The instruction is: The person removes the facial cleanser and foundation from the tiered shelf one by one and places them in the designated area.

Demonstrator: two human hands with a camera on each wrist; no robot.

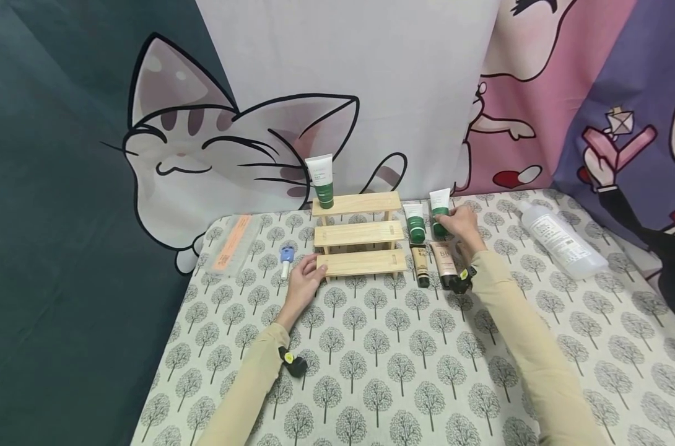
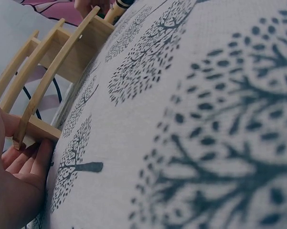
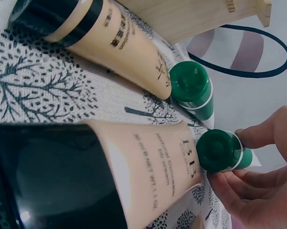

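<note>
A three-step wooden rack (image 1: 360, 233) stands near the back of the table, and my left hand (image 1: 304, 284) grips the left end of its lowest step. The left wrist view shows the thumb above that step and the fingers beneath. On the top step stands a white-and-green tube (image 1: 321, 176). Right of the rack, my right hand (image 1: 461, 224) pinches a second such tube (image 3: 217, 150) at its green cap end. Just left of it is a third white-and-green tube (image 1: 414, 217). A gold tube (image 3: 129, 47) and a beige BB cream tube (image 3: 153, 162) lie in front, black caps towards me.
At the right lies a clear bottle (image 1: 563, 241) with a printed label. Left of the rack are a small blue-topped item (image 1: 286, 259) and a clear flat case (image 1: 234, 246) with an orange strip. A cartoon-print cloth (image 1: 348, 56) hangs behind the table.
</note>
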